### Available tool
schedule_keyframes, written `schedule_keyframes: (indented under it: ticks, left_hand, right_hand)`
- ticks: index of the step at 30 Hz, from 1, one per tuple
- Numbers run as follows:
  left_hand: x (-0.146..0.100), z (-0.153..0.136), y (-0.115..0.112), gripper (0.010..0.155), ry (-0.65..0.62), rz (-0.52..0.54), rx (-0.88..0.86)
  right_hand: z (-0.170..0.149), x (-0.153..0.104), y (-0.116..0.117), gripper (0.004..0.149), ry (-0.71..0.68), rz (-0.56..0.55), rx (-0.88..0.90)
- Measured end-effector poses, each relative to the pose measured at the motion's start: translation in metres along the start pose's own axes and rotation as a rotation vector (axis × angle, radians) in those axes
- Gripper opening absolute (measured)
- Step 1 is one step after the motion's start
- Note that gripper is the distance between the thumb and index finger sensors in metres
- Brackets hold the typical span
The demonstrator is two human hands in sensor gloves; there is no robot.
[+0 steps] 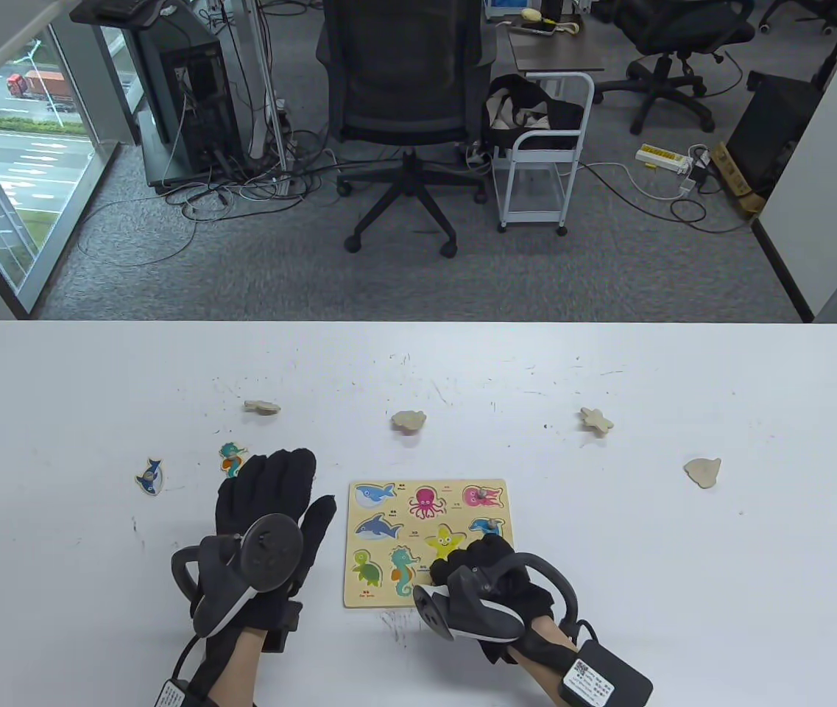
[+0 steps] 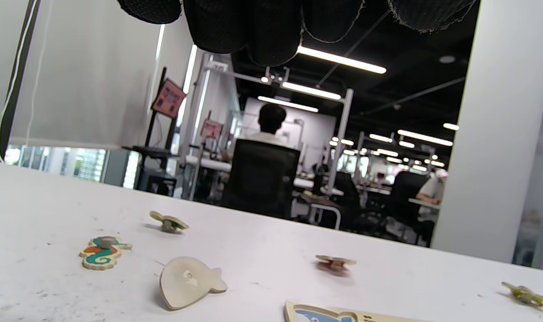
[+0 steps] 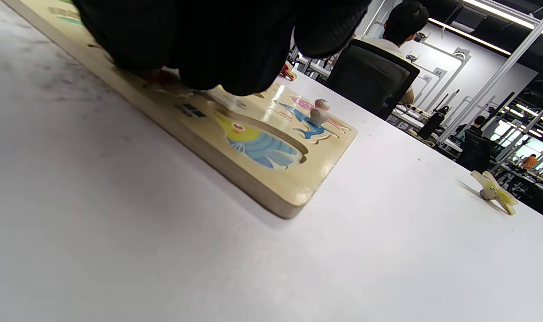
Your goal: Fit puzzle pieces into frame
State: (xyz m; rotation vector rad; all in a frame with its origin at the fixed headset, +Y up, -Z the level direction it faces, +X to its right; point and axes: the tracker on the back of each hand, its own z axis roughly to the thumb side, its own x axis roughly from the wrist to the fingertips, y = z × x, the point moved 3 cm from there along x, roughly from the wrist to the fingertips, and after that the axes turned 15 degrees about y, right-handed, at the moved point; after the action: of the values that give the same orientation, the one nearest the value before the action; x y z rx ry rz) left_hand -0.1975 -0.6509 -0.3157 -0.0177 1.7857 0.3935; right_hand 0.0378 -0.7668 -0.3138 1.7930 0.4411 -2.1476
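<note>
Wooden frame lies on the white table. Left hand, spread flat, rests just left of it; right hand, curled on its near right corner, should press level; any piece beneath is hidden.

White table, scuffed. Beyond it grey carpet with loose cables. Black office chair centred; white cart to its right; PC tower to its left. Window at left shows a road. Ceiling strip lights on.
</note>
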Motion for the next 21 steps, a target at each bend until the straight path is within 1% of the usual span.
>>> schedule_keyframes:
  ticks: [8,11,13,17,19,21]
  left_hand:
    - [0.0,0.0,0.001,0.07,-0.001,0.001,0.0]
    - [0.0,0.0,0.001,0.07,-0.001,0.002,-0.003]
    - [0.0,0.0,0.001,0.07,0.0,0.002,-0.005]
    - [0.0,0.0,0.002,0.07,0.001,0.004,-0.001]
    - [0.0,-0.001,0.002,0.07,0.002,0.006,-0.001]
    - [0.0,-0.001,0.002,0.07,0.004,0.006,0.0]
  right_hand:
    - [0.0,0.0,0.001,0.047,0.002,0.007,0.008]
    - [-0.007,-0.001,-0.001,0.05,0.018,0.005,0.022]
    - [-0.016,0.0,-0.003,0.051,0.043,0.009,0.059]
    - [-0.05,0.004,-0.008,0.056,0.148,0.031,0.119]
    - [-0.073,0.008,-0.01,0.058,0.217,0.061,0.15]
    - [-0.096,0.012,-0.012,0.059,0.265,0.035,0.146]
